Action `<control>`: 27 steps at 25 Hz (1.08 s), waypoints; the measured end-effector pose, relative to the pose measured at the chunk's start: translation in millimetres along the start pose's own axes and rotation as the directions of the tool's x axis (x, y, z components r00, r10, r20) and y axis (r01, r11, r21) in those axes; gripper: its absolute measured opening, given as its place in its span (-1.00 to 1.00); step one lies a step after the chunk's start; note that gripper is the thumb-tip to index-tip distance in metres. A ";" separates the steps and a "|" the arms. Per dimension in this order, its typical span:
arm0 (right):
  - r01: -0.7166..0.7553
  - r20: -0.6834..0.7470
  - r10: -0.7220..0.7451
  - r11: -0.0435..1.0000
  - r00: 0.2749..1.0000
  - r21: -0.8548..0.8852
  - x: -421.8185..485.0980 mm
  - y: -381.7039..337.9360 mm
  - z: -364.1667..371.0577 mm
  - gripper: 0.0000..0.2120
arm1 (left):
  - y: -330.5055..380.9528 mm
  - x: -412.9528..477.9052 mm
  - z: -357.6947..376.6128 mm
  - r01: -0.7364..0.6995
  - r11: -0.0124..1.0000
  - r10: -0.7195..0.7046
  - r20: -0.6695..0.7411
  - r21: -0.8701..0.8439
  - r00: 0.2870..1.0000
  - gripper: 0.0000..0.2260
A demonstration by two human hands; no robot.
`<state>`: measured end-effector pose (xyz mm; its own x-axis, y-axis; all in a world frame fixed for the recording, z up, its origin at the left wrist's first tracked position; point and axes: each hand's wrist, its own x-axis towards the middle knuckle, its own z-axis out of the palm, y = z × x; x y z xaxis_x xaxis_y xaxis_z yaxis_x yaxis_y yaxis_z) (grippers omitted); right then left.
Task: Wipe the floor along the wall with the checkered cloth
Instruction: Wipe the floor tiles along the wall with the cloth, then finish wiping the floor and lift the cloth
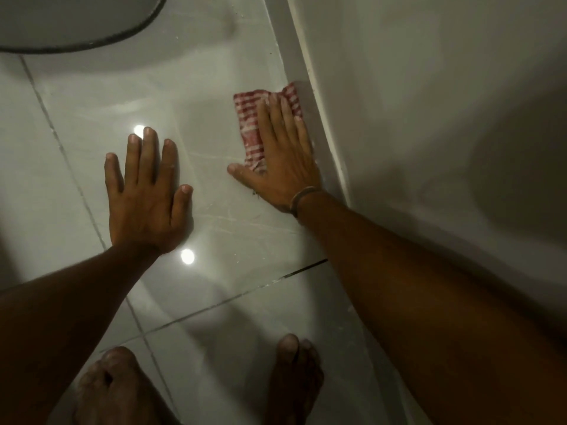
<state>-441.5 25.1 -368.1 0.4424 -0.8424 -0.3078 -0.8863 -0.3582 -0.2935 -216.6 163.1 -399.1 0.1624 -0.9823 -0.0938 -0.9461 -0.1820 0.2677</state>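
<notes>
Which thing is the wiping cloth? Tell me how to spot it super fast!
Find the white wall on the right and follow its bottom edge to the shiny tiled floor. Pressed flat there under the right hand lies the checkered cloth. It is the only red-and-white patterned thing; everything around it is plain grey or white.

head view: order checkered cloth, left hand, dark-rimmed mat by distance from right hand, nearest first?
1. checkered cloth: directly under the right hand, pressed flat to the floor beside the wall's base.
2. left hand: to its left, flat on the tile, apart from it.
3. dark-rimmed mat: farthest, top-left corner.
</notes>
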 end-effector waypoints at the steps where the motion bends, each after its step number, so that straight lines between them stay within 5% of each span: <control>1: 0.016 0.051 -0.016 1.000 0.999 -0.009 -16.2 3.8 0.3 0.23 | 0.6 0.2 -1.3 0.001 1.000 -0.001 0.007 -0.005 1.000 -0.32; 6: 0.021 0.176 -0.029 0.999 0.984 0.044 -131.3 25.6 13.1 0.17 | 1.5 -2.1 -8.1 -0.013 1.000 0.016 0.091 -0.029 0.996 -0.32; 10: -0.020 0.061 0.018 0.999 0.998 0.035 -199.0 31.3 26.8 -0.18 | -0.3 -5.1 -25.1 -0.004 0.998 0.015 0.190 -0.057 0.982 -0.30; 14: -0.148 0.015 0.147 0.984 0.989 0.098 -246.0 28.0 19.2 -0.32 | 16.1 -42.7 -63.0 0.097 0.992 -0.067 0.313 -0.081 0.947 -0.27; 18: -0.517 0.418 0.453 0.854 0.788 0.050 -280.8 16.8 -31.4 -0.65 | 38.7 -85.5 -131.1 0.263 0.962 -0.196 0.471 -0.080 0.860 -0.23; 21: -0.616 0.536 0.482 0.782 0.693 0.094 -286.8 -4.4 -85.5 -0.75 | 57.5 -97.9 -194.0 0.276 0.959 -0.213 0.497 -0.056 0.841 -0.21; 27: -0.512 0.427 0.368 0.806 0.826 0.295 -181.9 -110.7 -251.5 -0.73 | 60.7 -39.9 -329.2 0.257 0.966 -0.225 0.403 -0.029 0.887 -0.19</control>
<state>-458.3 116.8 -52.0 0.0975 -0.6552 -0.7491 -0.9009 0.2617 -0.3462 -188.4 176.4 -63.4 0.2438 -0.8125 -0.5295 -0.8640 -0.4300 0.2620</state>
